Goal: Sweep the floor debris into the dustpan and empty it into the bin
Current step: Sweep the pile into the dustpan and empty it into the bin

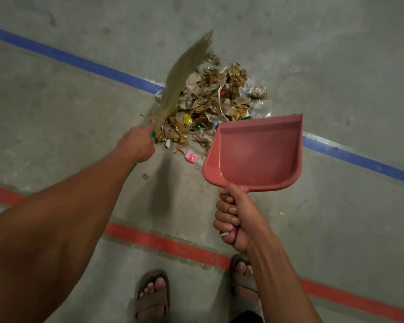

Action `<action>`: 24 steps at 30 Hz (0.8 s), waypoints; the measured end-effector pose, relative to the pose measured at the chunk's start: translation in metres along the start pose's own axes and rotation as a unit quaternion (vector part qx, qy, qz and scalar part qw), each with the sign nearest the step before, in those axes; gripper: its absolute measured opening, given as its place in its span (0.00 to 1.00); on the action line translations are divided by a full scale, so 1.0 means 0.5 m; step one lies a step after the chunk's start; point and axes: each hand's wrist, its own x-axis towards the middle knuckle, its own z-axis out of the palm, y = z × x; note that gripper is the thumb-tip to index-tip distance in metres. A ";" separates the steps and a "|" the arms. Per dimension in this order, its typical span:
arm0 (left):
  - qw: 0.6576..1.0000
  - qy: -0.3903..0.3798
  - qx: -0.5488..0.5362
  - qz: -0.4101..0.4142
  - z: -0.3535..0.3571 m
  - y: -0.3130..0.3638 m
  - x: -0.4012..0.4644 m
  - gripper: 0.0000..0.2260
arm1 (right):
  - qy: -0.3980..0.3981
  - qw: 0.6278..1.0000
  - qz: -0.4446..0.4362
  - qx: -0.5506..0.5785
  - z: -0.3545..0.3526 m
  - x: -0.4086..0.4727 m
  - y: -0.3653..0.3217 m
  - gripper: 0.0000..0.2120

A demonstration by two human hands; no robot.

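My left hand point(138, 144) grips the broom point(184, 75) by its neck, my right point(234, 217) clamps the dustpan point(257, 155) handle. The debris point(215, 101) lies heaped between them on the floor point(336, 66). I judge it light, loose and scatter-prone, the bristles soft, the pan stiff.

My soft straw broom point(184, 82) is motion-blurred, its green handle almost hidden inside my left hand point(138, 145), and my pink plastic dustpan point(257, 152) covers the debris pile's near-right edge.

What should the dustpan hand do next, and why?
Probably lower the dustpan so its front lip rests flat on the floor against the debris pile. The right hand holds it empty, while the left hand has the broom on the pile's far side.
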 end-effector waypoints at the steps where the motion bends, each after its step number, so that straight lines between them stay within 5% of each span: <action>1: 1.000 -0.011 0.009 0.020 0.001 0.002 -0.001 0.28 | -0.001 1.000 0.002 0.001 0.000 0.002 -0.002 0.17; 9: 0.991 0.086 -0.039 0.100 0.020 -0.065 -0.111 0.30 | 0.006 1.000 0.007 0.006 -0.007 0.007 -0.013 0.17; 14: 0.990 0.125 -0.068 -0.025 0.065 -0.094 -0.145 0.29 | -0.002 1.000 0.017 0.001 0.007 0.014 -0.008 0.17; 18: 0.989 0.034 -0.071 -0.125 0.117 -0.109 -0.149 0.28 | -0.011 1.000 0.025 -0.008 0.019 0.021 0.004 0.17; 24: 0.990 0.014 -0.138 0.033 0.170 -0.090 -0.208 0.30 | -0.013 0.999 0.033 -0.019 0.021 0.017 0.022 0.17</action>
